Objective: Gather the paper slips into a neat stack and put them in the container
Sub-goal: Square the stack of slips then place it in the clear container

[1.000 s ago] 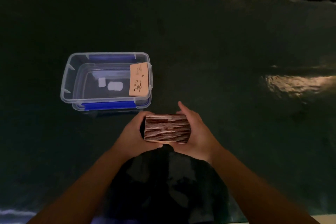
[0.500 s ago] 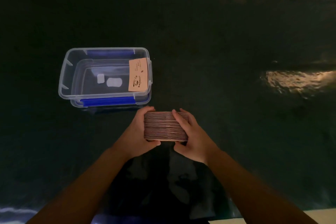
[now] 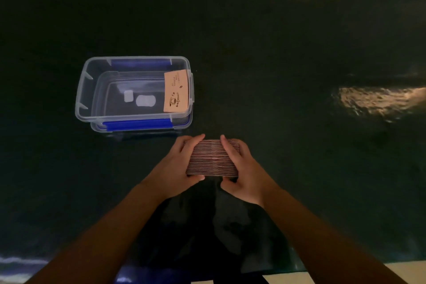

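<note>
A thick stack of brown paper slips [image 3: 211,159] stands on edge on the dark table, just in front of the container. My left hand [image 3: 177,166] grips its left end, thumb under the near corner. My right hand [image 3: 244,173] holds the right end, with fingers laid over the top of the stack. The clear plastic container [image 3: 85,90] with blue clips sits to the upper left. One printed tan slip [image 3: 176,91] leans against its right inner wall.
A dark green cloth [image 3: 276,53] covers the table, with a bright reflection [image 3: 378,99] at the right. Two pale patches [image 3: 145,100] show on the container's floor. The table's near edge runs along the bottom of the view.
My right hand's fingers have slid from the stack's far right corner over its top. Both hands and the stack have stayed in about the same place before the container.
</note>
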`<state>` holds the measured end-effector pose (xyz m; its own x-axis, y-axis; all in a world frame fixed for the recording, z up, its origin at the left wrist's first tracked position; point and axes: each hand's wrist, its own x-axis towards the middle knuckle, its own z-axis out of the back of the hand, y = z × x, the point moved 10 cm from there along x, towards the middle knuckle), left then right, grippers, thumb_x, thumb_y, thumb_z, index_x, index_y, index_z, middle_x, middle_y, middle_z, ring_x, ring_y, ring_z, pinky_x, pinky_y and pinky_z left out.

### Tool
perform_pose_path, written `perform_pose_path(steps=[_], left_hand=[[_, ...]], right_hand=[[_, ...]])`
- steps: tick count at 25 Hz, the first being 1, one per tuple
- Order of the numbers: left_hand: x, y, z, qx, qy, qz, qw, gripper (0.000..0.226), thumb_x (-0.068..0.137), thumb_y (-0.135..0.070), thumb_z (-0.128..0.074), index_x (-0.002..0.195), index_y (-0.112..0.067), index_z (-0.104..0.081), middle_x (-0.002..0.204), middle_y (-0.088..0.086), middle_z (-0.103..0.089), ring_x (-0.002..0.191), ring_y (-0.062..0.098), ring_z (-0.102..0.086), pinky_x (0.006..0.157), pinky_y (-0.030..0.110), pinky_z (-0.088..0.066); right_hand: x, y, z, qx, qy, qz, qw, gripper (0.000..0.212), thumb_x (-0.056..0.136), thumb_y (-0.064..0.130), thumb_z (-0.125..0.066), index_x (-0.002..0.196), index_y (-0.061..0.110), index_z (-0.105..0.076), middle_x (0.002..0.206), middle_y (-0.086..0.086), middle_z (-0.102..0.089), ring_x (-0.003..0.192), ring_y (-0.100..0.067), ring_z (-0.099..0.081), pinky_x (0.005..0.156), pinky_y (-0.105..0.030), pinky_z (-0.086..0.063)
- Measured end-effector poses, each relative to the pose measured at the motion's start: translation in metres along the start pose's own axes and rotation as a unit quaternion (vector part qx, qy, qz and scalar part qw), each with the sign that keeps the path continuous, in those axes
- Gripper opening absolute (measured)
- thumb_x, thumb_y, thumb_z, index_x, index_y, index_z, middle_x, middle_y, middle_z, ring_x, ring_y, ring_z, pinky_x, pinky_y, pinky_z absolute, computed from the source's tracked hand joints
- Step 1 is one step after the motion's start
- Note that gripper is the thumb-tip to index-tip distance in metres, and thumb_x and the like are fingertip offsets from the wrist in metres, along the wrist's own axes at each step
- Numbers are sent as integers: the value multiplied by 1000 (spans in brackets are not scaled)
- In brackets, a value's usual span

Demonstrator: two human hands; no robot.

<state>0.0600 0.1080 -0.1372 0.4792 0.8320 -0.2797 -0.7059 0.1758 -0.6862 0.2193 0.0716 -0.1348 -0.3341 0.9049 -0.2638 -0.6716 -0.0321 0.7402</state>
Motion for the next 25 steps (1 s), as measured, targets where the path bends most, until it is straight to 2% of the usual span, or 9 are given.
perform_pose_path(steps=[3, 6, 10, 11, 13, 17, 19, 22, 25], left_hand=[[1, -1, 2, -13, 4, 1, 1000, 109, 76, -31, -89, 157, -40, -16, 151, -18, -18, 133, 7, -35, 109, 37, -45], [0, -3, 8, -43, 4, 7, 999, 107, 72, -29, -91, 154, -40, -24, 153, -9, -29, 136, 8, -41, 113, 42, -46], [-7, -4, 39, -177, 5, 50, 983, 115, 57, -28, -98, 141, -60, -27, 130, -34, -53, 120, -11, -53, 102, 21, -41], [-11, -4, 51, -221, 0, 57, 974, 112, 53, -27, -99, 136, -63, -31, 126, -35, -59, 118, -12, -57, 101, 20, -43], [-20, -6, 78, -334, -22, 56, 941, 108, 49, -21, -100, 135, -55, -42, 127, -27, -65, 122, -3, -63, 97, 27, -56], [-23, -12, 128, -548, -93, 59, 829, 94, 60, -3, -91, 142, -26, -51, 129, 7, -71, 121, 25, -69, 88, 42, -64], [-20, -14, 145, -569, -114, 66, 812, 76, 69, -7, -81, 140, -14, -54, 131, 15, -69, 123, 31, -68, 94, 46, -61], [-18, -10, 162, -589, -120, 76, 796, 65, 74, -15, -80, 135, -14, -57, 130, 11, -72, 121, 28, -70, 94, 43, -60], [-16, 7, 185, -603, -132, 80, 783, 56, 84, -18, -79, 136, -13, -57, 129, 11, -74, 117, 27, -73, 86, 37, -64]], right_hand=[[2, -4, 1, 7, -1, 0, 1000, 112, 81, 37, -71, 158, 61, 6, 154, 17, -17, 124, -13, -51, 90, -19, -52], [2, -6, 4, 34, 7, -19, 999, 116, 77, 37, -76, 157, 61, 4, 151, 24, -22, 123, -6, -49, 93, -20, -50], [2, 8, 24, 123, 9, -45, 991, 104, 68, 33, -83, 152, 53, -24, 149, 21, -40, 127, 5, -50, 105, -32, -54], [3, 17, 29, 167, 9, -42, 985, 98, 68, 28, -85, 148, 52, -32, 144, 21, -48, 127, 3, -53, 104, -35, -56], [11, 42, 40, 254, 3, -31, 967, 86, 67, 18, -86, 138, 48, -47, 129, 18, -64, 122, -7, -63, 95, -35, -60], [43, 90, 48, 419, -21, -66, 905, 80, 56, 19, -88, 130, 26, -57, 119, 7, -75, 115, -17, -72, 84, -35, -62], [62, 110, 44, 459, -38, -91, 883, 82, 54, 20, -87, 130, 20, -57, 122, 0, -76, 116, -19, -73, 87, -37, -63], [88, 143, 34, 525, -42, -116, 842, 74, 67, 15, -82, 136, 14, -56, 127, -5, -76, 120, -25, -71, 99, -45, -60], [110, 171, 27, 521, -15, -134, 843, 66, 76, 16, -81, 137, 18, -58, 129, -1, -76, 120, -24, -71, 105, -47, -57]])
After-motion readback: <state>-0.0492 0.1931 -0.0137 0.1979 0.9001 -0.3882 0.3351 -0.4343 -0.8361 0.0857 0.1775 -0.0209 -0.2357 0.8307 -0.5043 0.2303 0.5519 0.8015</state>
